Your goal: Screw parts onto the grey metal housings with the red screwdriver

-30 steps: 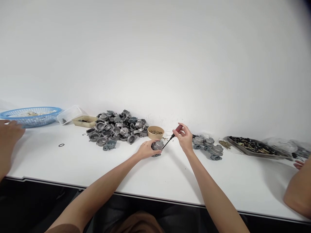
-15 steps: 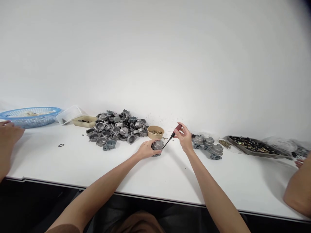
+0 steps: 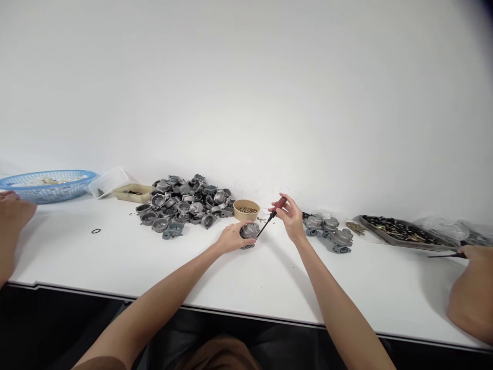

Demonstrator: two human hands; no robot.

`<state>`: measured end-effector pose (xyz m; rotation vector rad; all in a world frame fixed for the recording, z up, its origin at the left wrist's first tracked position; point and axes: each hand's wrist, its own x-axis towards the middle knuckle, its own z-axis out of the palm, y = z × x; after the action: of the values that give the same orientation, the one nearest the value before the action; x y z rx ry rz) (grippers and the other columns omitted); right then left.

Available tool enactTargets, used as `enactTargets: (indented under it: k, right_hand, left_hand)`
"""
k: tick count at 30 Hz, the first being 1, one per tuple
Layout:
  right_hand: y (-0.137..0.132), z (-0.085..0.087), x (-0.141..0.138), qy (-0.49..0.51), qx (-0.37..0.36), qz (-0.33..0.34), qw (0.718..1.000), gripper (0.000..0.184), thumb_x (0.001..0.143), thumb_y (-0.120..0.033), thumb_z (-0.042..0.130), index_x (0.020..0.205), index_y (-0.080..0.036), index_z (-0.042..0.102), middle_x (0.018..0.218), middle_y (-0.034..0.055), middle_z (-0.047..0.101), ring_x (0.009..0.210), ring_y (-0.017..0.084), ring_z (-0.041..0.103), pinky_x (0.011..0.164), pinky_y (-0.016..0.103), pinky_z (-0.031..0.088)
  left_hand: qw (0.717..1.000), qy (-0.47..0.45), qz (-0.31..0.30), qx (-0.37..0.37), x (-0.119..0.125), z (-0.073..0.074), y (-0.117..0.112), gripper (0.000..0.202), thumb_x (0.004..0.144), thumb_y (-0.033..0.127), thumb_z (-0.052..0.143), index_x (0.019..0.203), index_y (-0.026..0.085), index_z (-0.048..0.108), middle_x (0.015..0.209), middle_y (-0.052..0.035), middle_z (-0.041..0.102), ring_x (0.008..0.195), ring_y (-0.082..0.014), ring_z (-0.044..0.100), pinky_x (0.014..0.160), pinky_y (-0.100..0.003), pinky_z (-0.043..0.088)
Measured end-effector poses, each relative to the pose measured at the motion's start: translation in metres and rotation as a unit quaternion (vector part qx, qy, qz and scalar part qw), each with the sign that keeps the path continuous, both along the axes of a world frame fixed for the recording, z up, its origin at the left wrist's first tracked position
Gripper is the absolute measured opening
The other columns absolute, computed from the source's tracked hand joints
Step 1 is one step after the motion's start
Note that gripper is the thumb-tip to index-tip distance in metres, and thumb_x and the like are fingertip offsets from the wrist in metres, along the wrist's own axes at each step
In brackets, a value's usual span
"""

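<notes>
Since a second ago, the co-worker's arm at the far right edge has shifted, its hand now gripping a thin dark tool that was not in view before, while the co-worker's hand at the far left has drawn slightly back toward the edge; the person's own hands have barely moved. The left hand is closed around a small grey metal casting resting on the white surface, just in front of a tan bowl of small brass parts. The right hand pinches the red handle of a screwdriver, held tilted so that its dark shaft slants down and left to meet the casting. A heap of similar grey castings lies behind and to the left, near a clear plastic tub, a shallow beige tray and a blue mesh basket. A black ring lies alone on the surface. To the right of the right hand sits a small cluster of castings, then loose brass pieces and a dark tray of brass and black parts.
</notes>
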<state>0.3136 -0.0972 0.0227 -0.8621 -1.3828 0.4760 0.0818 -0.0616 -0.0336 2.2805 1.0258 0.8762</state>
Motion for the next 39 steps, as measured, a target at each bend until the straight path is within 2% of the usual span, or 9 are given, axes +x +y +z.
enactTargets:
  k: [4,8,11,16,19,29,32,36,39]
  right_hand:
    - [0.001,0.001,0.002,0.033,-0.027,0.002,0.999,0.076,0.076,-0.048,0.081,0.140,-0.021,0.051,0.100,0.0101,0.073,0.086,0.026,0.074,0.086,0.048,0.059]
    - [0.009,-0.002,0.005,0.032,-0.022,-0.051,0.998,0.077,0.068,-0.045,0.086,0.135,-0.020,0.057,0.083,0.0027,0.069,0.075,0.022,0.072,0.076,0.041,0.061]
    - [0.010,-0.003,0.004,0.013,-0.014,-0.077,0.997,0.075,0.068,-0.046,0.086,0.134,-0.021,0.059,0.080,0.0003,0.066,0.069,0.019,0.068,0.070,0.038,0.061]
    - [0.001,0.000,-0.001,0.029,-0.017,-0.008,0.999,0.073,0.079,-0.051,0.077,0.140,-0.021,0.053,0.099,0.0087,0.073,0.086,0.025,0.073,0.082,0.045,0.060]
    - [-0.001,0.002,-0.001,0.046,-0.028,0.007,0.999,0.072,0.075,-0.051,0.080,0.135,-0.020,0.055,0.098,0.0107,0.075,0.086,0.028,0.075,0.085,0.048,0.059]
    - [0.008,0.000,0.001,0.049,-0.019,-0.056,0.997,0.065,0.065,-0.045,0.088,0.118,-0.021,0.059,0.068,-0.0031,0.064,0.069,0.022,0.071,0.068,0.036,0.058]
    - [0.004,0.000,0.000,0.048,-0.025,-0.038,0.998,0.065,0.068,-0.045,0.086,0.121,-0.021,0.058,0.077,0.0011,0.069,0.071,0.024,0.073,0.068,0.037,0.059]
    - [-0.003,0.002,0.001,0.047,-0.037,0.038,0.997,0.067,0.076,-0.050,0.079,0.130,-0.020,0.054,0.102,0.0122,0.075,0.090,0.029,0.075,0.082,0.043,0.059]
    - [-0.004,0.003,0.002,0.057,-0.044,0.064,0.995,0.068,0.075,-0.049,0.080,0.131,-0.021,0.054,0.104,0.0130,0.076,0.094,0.030,0.075,0.087,0.045,0.058]
  left_hand:
    - [1.000,-0.002,0.006,-0.002,0.000,-0.001,0.001,0.066,0.075,0.052,0.077,0.136,0.034,0.059,0.124,-0.0010,0.069,0.116,-0.0306,0.061,0.102,-0.042,0.049]
    - [1.000,-0.007,0.005,-0.003,0.000,-0.001,0.001,0.065,0.075,0.052,0.077,0.135,0.035,0.059,0.125,-0.0001,0.069,0.116,-0.0316,0.061,0.103,-0.044,0.048]
    - [1.000,-0.006,0.001,-0.001,0.000,-0.001,0.000,0.065,0.075,0.052,0.076,0.135,0.035,0.058,0.124,0.0001,0.069,0.115,-0.0307,0.062,0.103,-0.042,0.048]
    - [1.000,0.020,0.007,0.010,0.000,0.001,-0.003,0.066,0.075,0.054,0.076,0.136,0.035,0.058,0.122,-0.0010,0.070,0.113,-0.0309,0.062,0.102,-0.042,0.048]
    - [1.000,0.018,0.004,0.015,0.001,0.001,-0.003,0.065,0.075,0.054,0.076,0.136,0.036,0.058,0.121,-0.0008,0.070,0.114,-0.0313,0.063,0.101,-0.041,0.048]
    - [1.000,0.020,-0.005,0.020,0.001,-0.001,0.000,0.066,0.075,0.054,0.076,0.136,0.036,0.058,0.118,0.0000,0.071,0.111,-0.0306,0.064,0.099,-0.040,0.049]
    - [0.999,0.023,-0.001,0.025,0.002,-0.001,0.000,0.066,0.074,0.054,0.077,0.136,0.036,0.058,0.118,-0.0005,0.071,0.111,-0.0312,0.064,0.099,-0.041,0.049]
    - [0.999,0.028,-0.003,0.031,0.003,-0.001,-0.001,0.066,0.074,0.053,0.077,0.136,0.037,0.058,0.119,0.0001,0.071,0.111,-0.0313,0.064,0.099,-0.042,0.048]
    - [0.999,0.029,-0.003,0.029,0.002,-0.001,0.000,0.066,0.075,0.054,0.076,0.136,0.038,0.058,0.121,0.0011,0.070,0.112,-0.0307,0.064,0.100,-0.041,0.048]
